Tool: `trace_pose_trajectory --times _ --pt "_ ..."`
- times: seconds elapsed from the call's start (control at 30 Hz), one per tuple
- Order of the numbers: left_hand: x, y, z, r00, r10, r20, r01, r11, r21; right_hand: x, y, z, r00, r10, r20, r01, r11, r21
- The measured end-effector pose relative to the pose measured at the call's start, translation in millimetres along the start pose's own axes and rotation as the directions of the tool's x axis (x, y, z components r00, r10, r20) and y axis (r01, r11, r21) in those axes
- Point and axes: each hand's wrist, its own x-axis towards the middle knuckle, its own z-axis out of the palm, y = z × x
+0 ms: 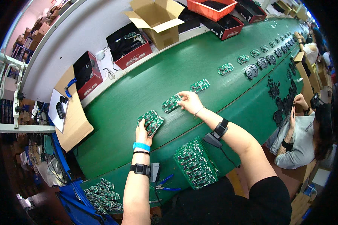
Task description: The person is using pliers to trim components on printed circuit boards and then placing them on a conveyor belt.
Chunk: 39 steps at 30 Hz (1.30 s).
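My left hand (142,131) is closed around green circuit boards (153,120), held just above the green work surface; how many are in it I cannot tell. My right hand (190,102) pinches the right end of another circuit board (170,104), which lies at or close to the surface. Just beyond that hand a further circuit board (200,86) rests flat. Nearer to me is a stack of large circuit board panels (196,164), below my right forearm. Blue-handled pliers (167,183) lie beside the stack, and a pile of loose circuit boards (102,195) is at the near left.
A row of circuit boards (225,69) and dark round parts (251,71) runs to the far right. Red boxes (133,56), an open cardboard box (165,35) and an orange bin (213,11) line the back shelf. A co-worker (300,138) works at the right.
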Motion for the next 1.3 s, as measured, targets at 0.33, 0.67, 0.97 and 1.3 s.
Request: trace_pose_trajectory --times 0.33,0.67,0.97,1.3 --pt "37 -7 -13 0.794 0.607 0.045 -0.394 0.456 0.798 -3 -21 -3 0.858 -0.346 0.379 0.51 0.499 -0.7" --pt "16 37 -69 0.84 0.543 0.005 -0.45 0.69 0.566 17 -16 54 0.649 -0.417 0.636 0.751 0.22 -0.622" --pt "7 40 -80 0.732 0.56 0.388 -0.357 -0.17 0.918 19 -3 68 0.657 -0.37 0.657 0.749 0.217 -0.627" --pt "17 48 -91 0.704 0.555 0.442 -0.407 -0.195 0.892 18 -6 -20 0.795 -0.318 0.516 0.601 0.304 -0.739"
